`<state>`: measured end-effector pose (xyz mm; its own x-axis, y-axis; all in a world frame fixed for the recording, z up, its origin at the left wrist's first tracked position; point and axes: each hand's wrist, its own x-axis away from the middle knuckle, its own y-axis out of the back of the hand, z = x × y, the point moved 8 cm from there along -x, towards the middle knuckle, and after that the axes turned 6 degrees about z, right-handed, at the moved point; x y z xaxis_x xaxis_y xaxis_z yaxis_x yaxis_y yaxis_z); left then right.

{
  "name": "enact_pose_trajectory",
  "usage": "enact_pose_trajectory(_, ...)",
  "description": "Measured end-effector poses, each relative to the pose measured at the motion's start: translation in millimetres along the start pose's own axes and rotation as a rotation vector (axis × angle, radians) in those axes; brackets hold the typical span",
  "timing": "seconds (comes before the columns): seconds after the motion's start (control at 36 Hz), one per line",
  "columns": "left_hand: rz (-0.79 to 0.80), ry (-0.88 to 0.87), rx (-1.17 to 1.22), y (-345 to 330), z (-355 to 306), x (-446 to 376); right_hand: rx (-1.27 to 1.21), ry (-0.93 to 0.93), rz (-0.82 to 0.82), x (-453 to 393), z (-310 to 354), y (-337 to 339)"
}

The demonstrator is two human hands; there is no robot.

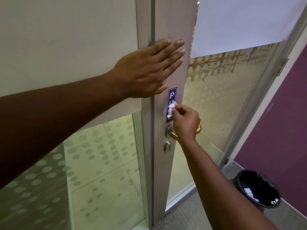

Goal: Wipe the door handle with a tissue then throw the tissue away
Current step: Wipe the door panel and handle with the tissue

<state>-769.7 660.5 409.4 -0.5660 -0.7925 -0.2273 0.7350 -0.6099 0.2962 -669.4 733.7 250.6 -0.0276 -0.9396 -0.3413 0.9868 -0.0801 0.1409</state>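
Note:
A grey-framed glass door stands slightly ajar, with a metal lever handle (169,131) on its frame and a lock cylinder (167,146) just below. My right hand (186,122) pinches a crumpled white tissue (171,110) and holds it against the blue sign (172,95) just above the handle. The hand hides most of the lever. My left hand (146,72) lies flat, fingers spread, on the door frame higher up and holds nothing.
A black-lined bin (259,188) with bits of white paper in it stands on the grey carpet at the lower right, against a purple wall (279,127). A frosted, dotted glass panel (91,163) fills the left. White paper (240,22) covers the door's upper glass.

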Motion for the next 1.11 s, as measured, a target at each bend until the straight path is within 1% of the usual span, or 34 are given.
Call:
enact_pose_trajectory(0.06,-0.005,0.000,0.005,0,0,0,-0.015,0.043,0.009,-8,7,5)
enact_pose_trajectory(0.14,-0.008,0.006,0.021,0,1,1,-0.060,0.099,-0.074,-23,20,14)
enact_pose_trajectory(0.19,-0.007,0.009,0.029,-1,2,1,0.022,0.185,-0.118,-25,34,12)
enact_pose_trajectory(0.28,-0.020,0.009,0.028,0,2,0,0.196,0.377,-0.165,-9,49,5)
enact_pose_trajectory(0.33,-0.029,0.011,0.015,-1,1,0,0.259,0.487,-0.123,8,47,-3)
enact_pose_trajectory(0.39,-0.024,0.014,0.012,-1,1,0,0.311,0.551,-0.031,22,38,-11)
enact_pose_trajectory(0.44,-0.024,0.017,0.026,1,2,0,0.373,0.565,0.047,28,26,-13)
enact_pose_trajectory(0.5,-0.026,0.023,0.028,0,3,0,0.352,0.530,0.070,25,17,-8)
enact_pose_trajectory(0.56,-0.012,0.024,0.034,0,2,1,0.310,0.497,0.022,16,16,2)
enact_pose_trajectory(0.61,0.000,0.026,0.044,-1,2,1,0.256,0.494,-0.062,6,25,13)
enact_pose_trajectory(0.67,0.004,0.027,0.051,-2,3,2,0.211,0.530,-0.130,-3,40,20)
enact_pose_trajectory(0.69,0.002,0.027,0.053,-1,3,1,0.207,0.560,-0.138,-8,47,20)
enact_pose_trajectory(0.78,-0.001,0.024,0.056,-2,3,1,0.293,0.677,-0.098,-13,62,12)
enact_pose_trajectory(0.83,0.002,0.025,0.059,-3,3,0,0.361,0.727,-0.100,-13,63,9)
enact_pose_trajectory(0.89,0.000,0.025,0.057,-3,3,0,0.375,0.715,-0.136,-14,54,10)
enact_pose_trajectory(0.97,-0.010,0.024,0.055,-2,3,0,0.353,0.604,-0.161,-13,29,11)
enact_pose_trajectory(1.03,-0.008,0.022,0.044,-1,2,0,0.345,0.530,-0.112,-11,14,10)
enact_pose_trajectory(1.11,0.005,0.020,0.039,-2,3,0,0.368,0.413,0.014,-11,3,13)
